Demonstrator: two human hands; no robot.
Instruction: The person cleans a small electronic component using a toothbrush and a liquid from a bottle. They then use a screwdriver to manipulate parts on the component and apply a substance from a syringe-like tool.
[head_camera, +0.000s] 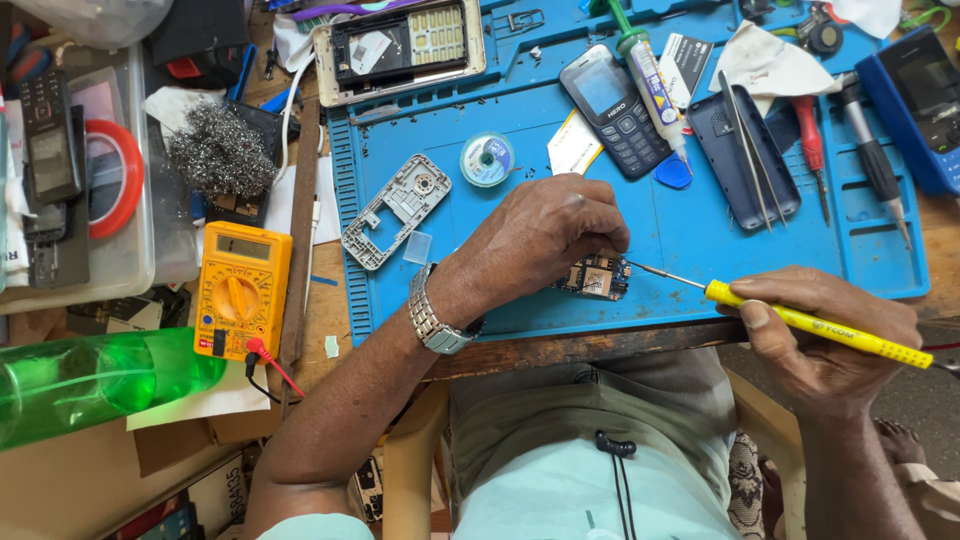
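Plastic tub (130, 255), at 9 o'clock: holds dark handsets and a red tape ring (110, 180).
Left hand (535, 235): curled shut, fingertips pinning the circuit board (592, 277).
Circuit board: near edge of blue mat (500, 300), centre, 6 o'clock side.
Right hand (820, 335), at 4 o'clock: closed around yellow soldering iron (810, 322), tip just right of the board.
Risk: likely burnt fingertips or bridged pads if the tip slips; board could skid off the mat edge.

A blue work mat (700, 225) covers the table, carrying a grey phone frame (396, 209), a solder-wick spool (487, 159), a keypad phone (614, 109), a syringe tube (652, 92) and tweezers (748, 150). Left of the mat lie a yellow multimeter (241, 289), steel wool (221, 151) and a green bottle (90, 381).
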